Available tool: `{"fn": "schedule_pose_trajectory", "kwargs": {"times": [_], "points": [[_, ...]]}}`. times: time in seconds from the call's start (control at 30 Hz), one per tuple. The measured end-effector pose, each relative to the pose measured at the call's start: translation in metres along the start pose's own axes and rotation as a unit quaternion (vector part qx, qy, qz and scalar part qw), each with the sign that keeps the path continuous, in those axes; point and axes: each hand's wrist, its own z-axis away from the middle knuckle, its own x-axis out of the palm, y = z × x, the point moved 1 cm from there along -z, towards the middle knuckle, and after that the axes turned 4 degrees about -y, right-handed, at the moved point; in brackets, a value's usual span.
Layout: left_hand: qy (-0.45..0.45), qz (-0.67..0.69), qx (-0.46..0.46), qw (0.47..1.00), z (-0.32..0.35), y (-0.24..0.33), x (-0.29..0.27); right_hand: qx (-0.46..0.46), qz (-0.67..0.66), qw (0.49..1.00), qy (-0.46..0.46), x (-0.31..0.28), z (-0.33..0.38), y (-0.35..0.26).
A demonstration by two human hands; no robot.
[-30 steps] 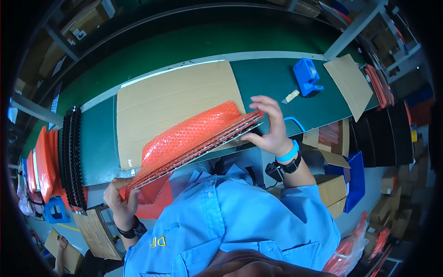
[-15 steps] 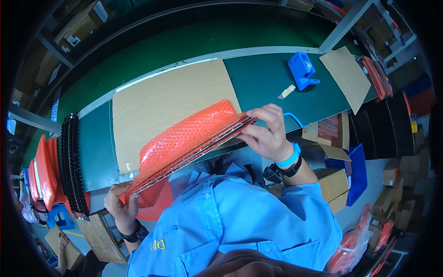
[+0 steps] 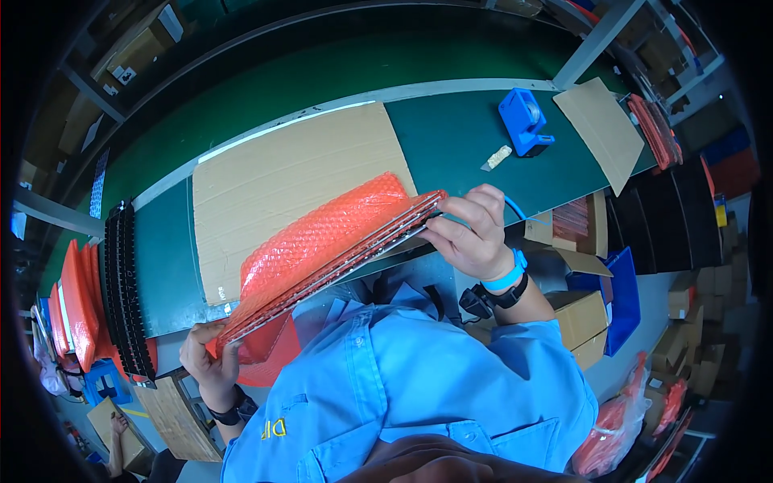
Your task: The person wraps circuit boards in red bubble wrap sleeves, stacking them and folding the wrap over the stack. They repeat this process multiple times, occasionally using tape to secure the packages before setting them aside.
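Note:
A stack of thin flat boards (image 3: 342, 264) is held on edge in front of me, slanting up to the right. Red bubble wrap (image 3: 322, 229) lies along its far side, and more red film hangs below the left end. My left hand (image 3: 211, 358) grips the lower left end between thumb and fingers. At the upper right end, my right hand (image 3: 471, 233) is closed on the boards' corner, thumb beneath and fingers curled above. Behind the stack, a large cardboard sheet (image 3: 298, 169) lies flat on the green table (image 3: 443, 129). What the boards are exactly is unclear.
A blue tape dispenser (image 3: 525, 122) and a pale-handled cutter (image 3: 497, 158) lie at the right of the table. Black slotted strips (image 3: 129, 290) stand at its left end. Another cardboard piece (image 3: 600, 133) overhangs the right side. Open boxes and a blue bin (image 3: 624, 302) stand lower right.
My right fingers have shifted slightly at the stack's right end, leaving more of the red-edged corner showing. The left grip looks the same. The view has moved slightly.

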Motion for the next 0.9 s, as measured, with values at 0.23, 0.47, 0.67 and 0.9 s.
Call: {"fn": "schedule_pose_trajectory", "kwargs": {"times": [0.23, 0.47, 0.67, 0.9], "points": [[0.002, -0.004, -0.003, 1.0, 0.002, -0.002, 0.0, -0.02, -0.013, 0.999, -0.029, -0.002, -0.001, 0.001], [0.001, -0.005, -0.003, 1.0, 0.002, -0.001, 0.0, -0.019, -0.015, 0.999, -0.044, -0.004, -0.007, 0.001], [0.001, 0.001, -0.001, 1.0, 0.001, 0.002, 0.0, -0.01, -0.013, 0.999, -0.048, -0.005, -0.01, 0.0], [-0.003, -0.003, 0.0, 1.0, 0.001, 0.002, 0.0, -0.003, -0.017, 0.999, -0.041, -0.004, -0.013, 0.0]]}}
